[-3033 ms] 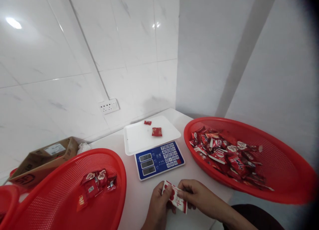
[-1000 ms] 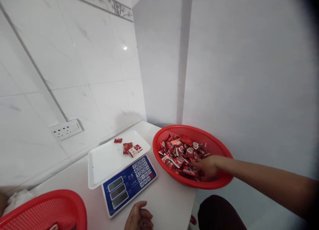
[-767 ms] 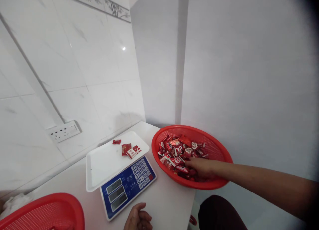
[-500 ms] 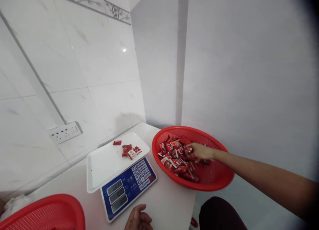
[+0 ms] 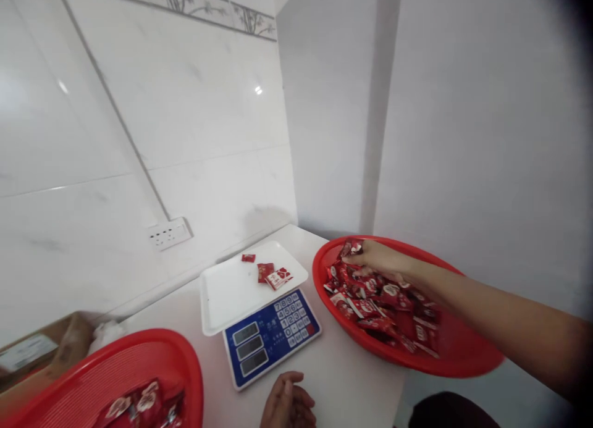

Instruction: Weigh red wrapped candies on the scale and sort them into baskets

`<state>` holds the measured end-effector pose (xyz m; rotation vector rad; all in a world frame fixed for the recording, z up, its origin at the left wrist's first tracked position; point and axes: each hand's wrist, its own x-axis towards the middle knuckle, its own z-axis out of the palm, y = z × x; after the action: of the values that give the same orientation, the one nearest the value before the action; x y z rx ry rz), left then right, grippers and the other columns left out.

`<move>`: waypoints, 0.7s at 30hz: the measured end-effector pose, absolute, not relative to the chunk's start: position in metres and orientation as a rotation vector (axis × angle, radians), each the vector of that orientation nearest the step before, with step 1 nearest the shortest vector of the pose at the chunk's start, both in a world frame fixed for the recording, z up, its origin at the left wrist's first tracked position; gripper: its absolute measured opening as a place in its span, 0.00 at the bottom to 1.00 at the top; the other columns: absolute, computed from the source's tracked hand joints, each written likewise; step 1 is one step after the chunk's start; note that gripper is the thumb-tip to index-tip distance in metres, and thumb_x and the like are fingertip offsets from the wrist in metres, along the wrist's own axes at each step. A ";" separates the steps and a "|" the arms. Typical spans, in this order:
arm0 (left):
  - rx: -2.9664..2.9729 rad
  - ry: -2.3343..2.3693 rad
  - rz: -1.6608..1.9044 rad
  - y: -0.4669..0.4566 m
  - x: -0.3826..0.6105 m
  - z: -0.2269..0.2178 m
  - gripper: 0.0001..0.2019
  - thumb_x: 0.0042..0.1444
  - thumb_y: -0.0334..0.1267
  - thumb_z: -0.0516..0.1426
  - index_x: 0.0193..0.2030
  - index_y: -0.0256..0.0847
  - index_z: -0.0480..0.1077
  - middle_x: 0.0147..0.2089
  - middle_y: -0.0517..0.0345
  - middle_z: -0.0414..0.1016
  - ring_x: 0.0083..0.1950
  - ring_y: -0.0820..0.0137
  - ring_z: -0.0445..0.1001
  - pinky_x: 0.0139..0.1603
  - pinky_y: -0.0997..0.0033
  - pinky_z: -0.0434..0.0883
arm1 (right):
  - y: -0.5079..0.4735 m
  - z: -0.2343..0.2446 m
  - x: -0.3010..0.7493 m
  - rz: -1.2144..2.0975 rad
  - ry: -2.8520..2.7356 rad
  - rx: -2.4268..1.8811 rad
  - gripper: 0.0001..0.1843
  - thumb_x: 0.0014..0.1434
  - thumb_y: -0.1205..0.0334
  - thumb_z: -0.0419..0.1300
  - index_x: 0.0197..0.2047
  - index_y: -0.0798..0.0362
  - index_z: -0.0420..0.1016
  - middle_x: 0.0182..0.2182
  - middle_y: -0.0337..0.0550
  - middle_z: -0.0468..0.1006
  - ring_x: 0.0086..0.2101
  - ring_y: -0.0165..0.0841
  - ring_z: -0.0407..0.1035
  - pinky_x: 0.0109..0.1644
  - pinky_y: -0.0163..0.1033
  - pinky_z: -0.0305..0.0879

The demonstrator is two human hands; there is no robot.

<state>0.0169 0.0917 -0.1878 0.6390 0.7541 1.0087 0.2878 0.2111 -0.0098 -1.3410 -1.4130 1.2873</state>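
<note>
A dark red packet was pinched between the thumb and fingers of the right hand at the far-left side of the right basket, apparently by its near edge, since the rest was left jutting past the fingertips. The forearm was stretched over the basket from the right, so that part of the pile of packets was hidden beneath it. By the wide, low rim, the loose pile was probably kept together while being left easy to reach from above.

The left hand was held low over the worktop, near the front of the scale, with its fingers loosely curled; nothing was seen to be gripped, though the palm was partly hidden.

On the white tray of the scale, a small packet was set apart towards the back, while a square red packet was partly overlapped by a white-and-red packet. They were laid flat, presumably so that they lay steady. The keypad was turned towards the person, seemingly for easy reading. More packets were contained in the left basket.
</note>
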 end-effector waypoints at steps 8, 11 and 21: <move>0.660 0.632 1.032 0.091 0.016 -0.191 0.16 0.50 0.49 0.58 0.37 0.38 0.67 0.26 0.58 0.74 0.22 0.73 0.72 0.22 0.77 0.64 | 0.256 -0.004 0.150 1.385 -1.472 -0.984 0.05 0.48 0.68 0.61 0.28 0.55 0.68 0.16 0.32 0.68 0.20 0.25 0.64 0.29 0.34 0.67; 0.655 0.623 1.053 0.090 0.017 -0.191 0.16 0.50 0.49 0.58 0.37 0.37 0.67 0.25 0.58 0.74 0.22 0.73 0.72 0.21 0.78 0.64 | 0.266 -0.013 0.109 1.411 -1.472 -0.953 0.03 0.54 0.69 0.58 0.30 0.57 0.67 0.17 0.31 0.67 0.20 0.24 0.64 0.28 0.34 0.68; 0.604 0.641 1.098 0.089 0.021 -0.186 0.16 0.49 0.49 0.58 0.35 0.36 0.68 0.23 0.58 0.75 0.19 0.75 0.72 0.17 0.80 0.64 | 0.282 -0.022 0.075 1.203 -1.764 -1.230 0.08 0.59 0.64 0.56 0.41 0.58 0.68 0.34 0.39 0.71 0.30 0.27 0.68 0.31 0.34 0.69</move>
<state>0.0210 0.0893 -0.1861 0.6036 0.6410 1.0982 0.0754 0.2818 -0.0222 -1.2300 -1.7639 1.2035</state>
